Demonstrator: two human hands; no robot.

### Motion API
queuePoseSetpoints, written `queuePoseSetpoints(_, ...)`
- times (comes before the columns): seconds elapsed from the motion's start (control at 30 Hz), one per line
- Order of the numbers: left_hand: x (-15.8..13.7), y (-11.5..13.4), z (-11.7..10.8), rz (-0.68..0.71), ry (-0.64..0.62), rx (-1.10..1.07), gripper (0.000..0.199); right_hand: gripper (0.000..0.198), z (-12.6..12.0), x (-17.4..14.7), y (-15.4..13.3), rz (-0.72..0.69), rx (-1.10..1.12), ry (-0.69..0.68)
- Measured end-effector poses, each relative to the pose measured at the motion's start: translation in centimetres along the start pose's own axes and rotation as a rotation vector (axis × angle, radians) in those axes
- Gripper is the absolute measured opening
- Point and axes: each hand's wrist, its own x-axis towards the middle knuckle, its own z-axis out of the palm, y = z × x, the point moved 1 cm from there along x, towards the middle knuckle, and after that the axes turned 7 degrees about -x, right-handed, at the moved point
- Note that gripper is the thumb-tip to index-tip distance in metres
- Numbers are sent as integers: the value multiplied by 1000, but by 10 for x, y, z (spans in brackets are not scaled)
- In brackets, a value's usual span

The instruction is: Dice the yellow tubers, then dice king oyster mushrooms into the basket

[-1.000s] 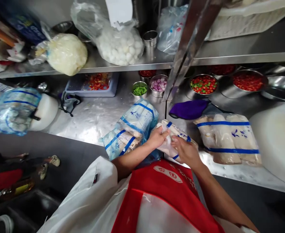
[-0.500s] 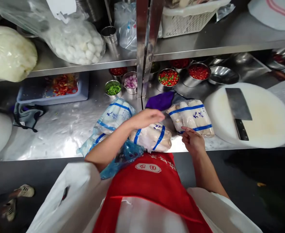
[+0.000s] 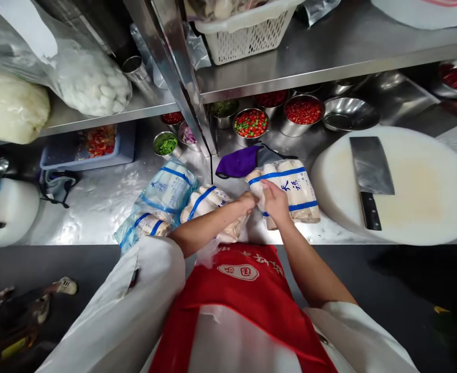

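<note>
A clear, blue-striped pack of king oyster mushrooms point(image 3: 299, 184) lies on the steel counter in front of me. At its left end, my right hand point(image 3: 275, 201) pinches the loose plastic. My left hand point(image 3: 247, 202) is closed at the edge of the same wrap, close beside the right; its fingertips are partly hidden. Under my left forearm lies a second mushroom pack point(image 3: 203, 201), partly covered by the arm. Further left, a bluish bag with more packs point(image 3: 170, 184) rests on the counter.
Right of the packs, a cleaver point(image 3: 372, 168) lies on a round white chopping board point(image 3: 426, 181). A purple mask point(image 3: 238, 161) sits behind the packs. Steel cups of chopped chillies point(image 3: 251, 124) line the back under the shelf point(image 3: 310, 67). A blue tray point(image 3: 125, 147) is at left.
My left hand has come down and right to the right-hand pack's edge. My right hand has moved up and left onto its plastic. The view has shifted to the right.
</note>
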Motion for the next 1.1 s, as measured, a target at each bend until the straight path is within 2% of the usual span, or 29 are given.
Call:
queuePoseSetpoints(0.13,-15,5,-25,72,26,203,19,50,20,22,-4,-267,-320,-238)
queuePoseSetpoints(0.23,-30,7,-40,183,-5,291,16,46,20,17,-5,-352,-360,-340)
queuePoseSetpoints(0.33,-45,8,-50,323,-91,414,9,57,14,7,-8,-422,-389,-432)
queuePoseSetpoints(0.4,-54,10,-56,339,-180,418,11,62,11,3,-10,-466,-392,-476)
queuePoseSetpoints(0.53,-71,17,-68,234,-323,354,17,59,7,-1,-14,-613,-320,-563)
queuePoseSetpoints(0.67,-83,22,-79,130,-365,288,16,56,12,-5,-19,-675,-232,-588)
queuePoseSetpoints(0.87,-79,7,-89,-108,-223,-77,19,44,20,-7,-21,-696,-179,-645)
queuePoseSetpoints(0.93,-72,3,-89,-188,-217,-191,25,41,19,-6,-20,-705,-174,-661)
queuePoseSetpoints(1.0,-66,1,-86,-225,-219,-291,28,36,18,-5,-17,-701,-176,-673)
queuePoseSetpoints(1.1,-63,2,-81,-193,-147,-474,22,29,17,-2,-14,-632,-177,-655)
